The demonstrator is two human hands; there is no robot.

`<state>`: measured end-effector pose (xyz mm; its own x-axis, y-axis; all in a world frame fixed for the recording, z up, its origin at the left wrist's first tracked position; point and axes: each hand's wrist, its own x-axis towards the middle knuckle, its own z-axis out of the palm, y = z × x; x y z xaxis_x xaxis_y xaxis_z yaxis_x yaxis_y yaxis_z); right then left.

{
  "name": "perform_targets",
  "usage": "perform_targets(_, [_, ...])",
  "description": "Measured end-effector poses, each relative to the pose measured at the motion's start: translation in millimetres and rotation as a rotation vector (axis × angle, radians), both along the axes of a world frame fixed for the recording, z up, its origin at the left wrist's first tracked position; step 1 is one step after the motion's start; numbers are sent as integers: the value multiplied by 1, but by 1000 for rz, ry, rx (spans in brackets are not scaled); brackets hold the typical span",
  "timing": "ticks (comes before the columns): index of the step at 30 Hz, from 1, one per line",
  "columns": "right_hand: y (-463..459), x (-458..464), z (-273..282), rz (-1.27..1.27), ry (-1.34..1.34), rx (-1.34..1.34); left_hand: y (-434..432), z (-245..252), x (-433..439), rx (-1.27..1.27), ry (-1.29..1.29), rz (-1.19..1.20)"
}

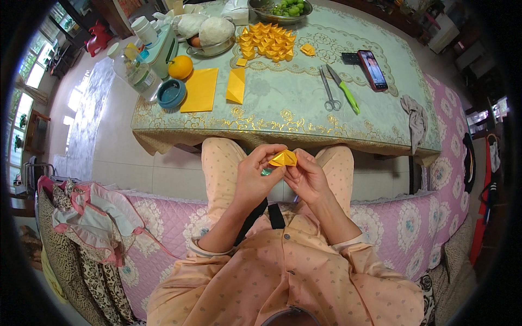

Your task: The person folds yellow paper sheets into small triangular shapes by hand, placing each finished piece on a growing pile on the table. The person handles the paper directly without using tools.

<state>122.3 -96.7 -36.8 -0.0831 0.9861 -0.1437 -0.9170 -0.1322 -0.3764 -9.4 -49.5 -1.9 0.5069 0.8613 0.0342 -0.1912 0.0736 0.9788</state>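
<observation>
Above my lap, just off the near table edge, a folded gold paper piece is held between both hands. My left hand pinches its left side with thumb and fingers. The right side is gripped by my right hand. On the table lie a stack of gold paper sheets, a partly folded gold sheet and a small gold square. Behind them stands a cluster of folded gold paper pieces, with a flatter folded piece to its right.
Scissors and a green-handled knife lie right of centre, near a phone and a cloth. At left are a blue bowl, an orange, a plastic bottle and a metal pot. Grapes fill a far bowl.
</observation>
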Motion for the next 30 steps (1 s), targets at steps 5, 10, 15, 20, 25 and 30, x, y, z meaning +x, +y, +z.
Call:
perform_targets(5, [-3, 1, 5, 8, -35, 39, -1, 2, -6, -38, -51, -45])
perform_targets(10, [-6, 4, 15, 6, -142, 24, -1, 4, -7, 9, -91, -60])
perform_targets(15, [-10, 8, 25, 33, -276, -30, -2, 6, -8, -7, -100, -64])
perform_targets(20, [-10, 8, 25, 57, -211, -32, 0, 7, -10, 84, -55, -75])
perform_targets(25, [-8, 8, 22, 48, -141, 0, 0, 10, -9, 41, -34, -66])
perform_targets(30, [-8, 5, 19, 17, -189, 4, -2, 12, -8, -99, -34, -40])
